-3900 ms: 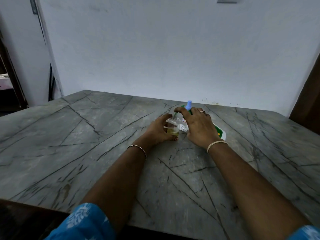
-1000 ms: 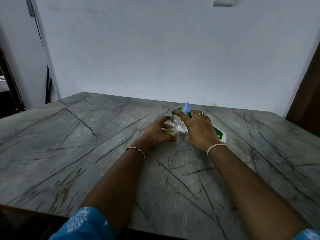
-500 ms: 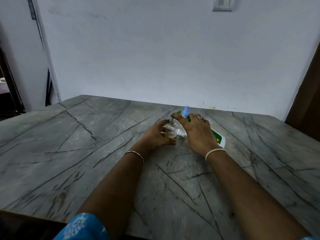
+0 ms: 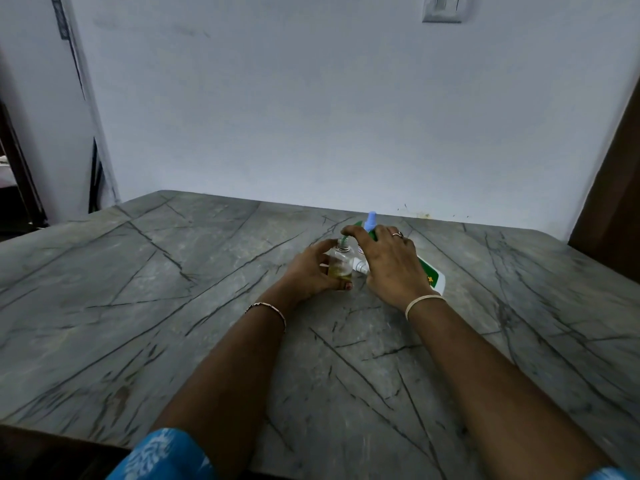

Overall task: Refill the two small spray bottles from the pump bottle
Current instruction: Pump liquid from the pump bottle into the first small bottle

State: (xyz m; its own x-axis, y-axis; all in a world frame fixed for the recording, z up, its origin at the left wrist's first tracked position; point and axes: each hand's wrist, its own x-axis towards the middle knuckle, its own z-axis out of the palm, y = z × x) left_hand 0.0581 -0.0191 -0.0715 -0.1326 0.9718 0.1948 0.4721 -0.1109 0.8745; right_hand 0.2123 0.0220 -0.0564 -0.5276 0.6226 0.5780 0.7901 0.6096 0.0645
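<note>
Left hand (image 4: 308, 271) grips the small bottle (image 4: 341, 259), yellowish liquid (image 4: 337, 271) low inside; right hand (image 4: 391, 265) clasps the green pump bottle (image 4: 429, 273)

Matt veined stone table (image 4: 173, 306), clear bottle (image 4: 341, 263)

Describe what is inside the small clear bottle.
Yellowish liquid sits low in the small clear bottle; a green spout enters its mouth. The left hand hides its left side.
</note>
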